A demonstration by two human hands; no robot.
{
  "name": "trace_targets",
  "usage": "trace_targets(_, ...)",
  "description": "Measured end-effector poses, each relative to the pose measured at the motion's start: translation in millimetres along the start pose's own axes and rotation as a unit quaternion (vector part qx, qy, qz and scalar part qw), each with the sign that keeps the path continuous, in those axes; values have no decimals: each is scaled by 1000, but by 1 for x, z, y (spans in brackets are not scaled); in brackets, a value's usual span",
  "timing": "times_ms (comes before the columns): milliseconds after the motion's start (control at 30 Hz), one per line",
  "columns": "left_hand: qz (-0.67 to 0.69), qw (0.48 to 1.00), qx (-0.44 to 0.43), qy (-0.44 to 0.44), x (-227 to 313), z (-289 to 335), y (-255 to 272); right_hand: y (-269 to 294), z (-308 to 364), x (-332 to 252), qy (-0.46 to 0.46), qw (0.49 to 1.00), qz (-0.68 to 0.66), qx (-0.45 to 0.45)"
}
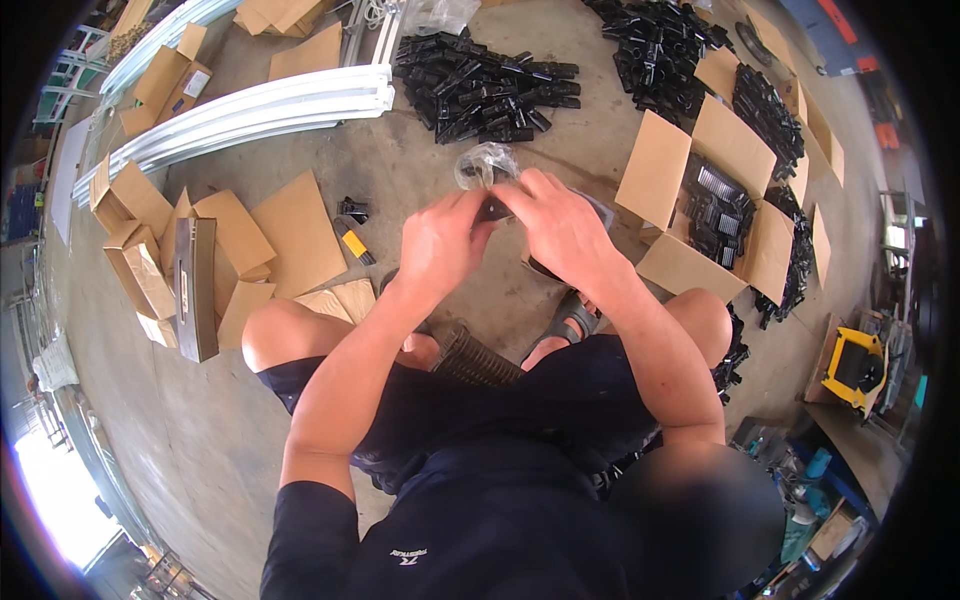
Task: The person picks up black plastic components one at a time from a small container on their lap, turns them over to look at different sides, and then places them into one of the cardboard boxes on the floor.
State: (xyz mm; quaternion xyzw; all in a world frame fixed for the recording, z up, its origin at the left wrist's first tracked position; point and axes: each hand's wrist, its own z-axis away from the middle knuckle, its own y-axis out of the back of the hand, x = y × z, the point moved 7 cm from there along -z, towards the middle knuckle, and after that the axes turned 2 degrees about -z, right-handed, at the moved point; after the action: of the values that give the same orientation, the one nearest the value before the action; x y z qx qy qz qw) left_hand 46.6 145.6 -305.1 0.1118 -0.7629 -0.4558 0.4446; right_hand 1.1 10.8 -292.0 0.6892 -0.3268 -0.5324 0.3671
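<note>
My left hand and my right hand meet in front of me, above my knees. Both pinch a small black plastic part between the fingertips. A crumpled clear plastic bag sticks up from the part, just beyond my fingers. Most of the black part is hidden by my fingers. I sit low over a concrete floor, with sandals on my feet.
A heap of black plastic parts lies ahead, another heap at the far right. An open cardboard box with black parts stands to my right. Flat cartons and white metal profiles lie on the left. A yellow tool sits far right.
</note>
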Motion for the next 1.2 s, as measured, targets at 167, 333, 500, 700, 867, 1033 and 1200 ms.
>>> trace_targets(167, -24, 999, -12, -16, -2, -1, -9, -5, 1, 21, -48, 996, -66, 26)
trace_targets(333, -54, 998, 14, -29, -3, -4, -4, 18, -1, 29, -119, 966, -193, 126)
trace_targets(500, -83, 996, 23, -36, -5, -5, -4, 16, -3, 20, -89, 956, -237, 150)
trace_targets(700, -86, 995, 25, -31, -3, -6, -4, 2, -7, 3, 57, 974, -139, 168)
trace_targets(867, -83, 995, 33, -32, -4, -5, -4, -12, -5, -5, 106, 984, -64, 131)
trace_targets(1033, -99, 994, 30, -28, -8, -2, -7, -19, -4, -13, 123, 985, -28, 118)
trace_targets(1200, -109, 993, 31, -31, -8, -2, -8, -22, -4, -13, 88, 990, -35, 105)
